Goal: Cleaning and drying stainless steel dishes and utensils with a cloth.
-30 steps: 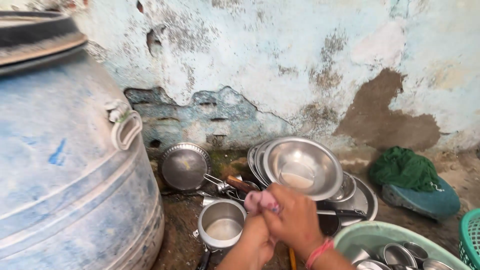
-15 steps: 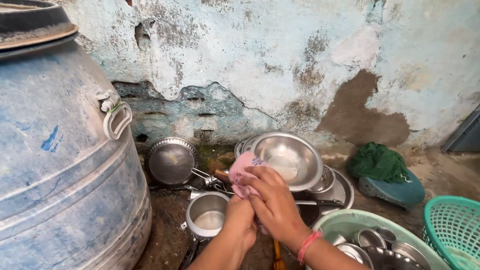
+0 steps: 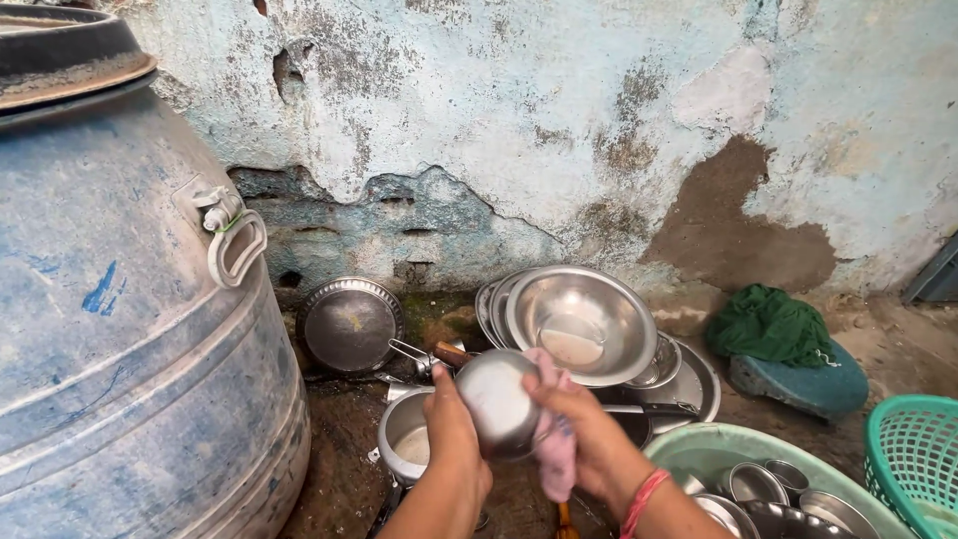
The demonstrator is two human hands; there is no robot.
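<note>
Bowl [image 3: 496, 401], small and steel, is hanging above the pot [image 3: 409, 439], left hand [image 3: 451, 431] clamping its rim while right hand [image 3: 589, 439] is pressing a pink cloth [image 3: 554, 449] against it. Wet steel could slip from that grip onto the pot.

Head camera looks down and forward, close over steel dishes [image 3: 584, 324] against a wall [image 3: 559, 120].

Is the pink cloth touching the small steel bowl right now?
Touching. The head view shows the pink cloth pressed against the small steel bowl's right edge by the right hand; the left hand holds the other side.
</note>
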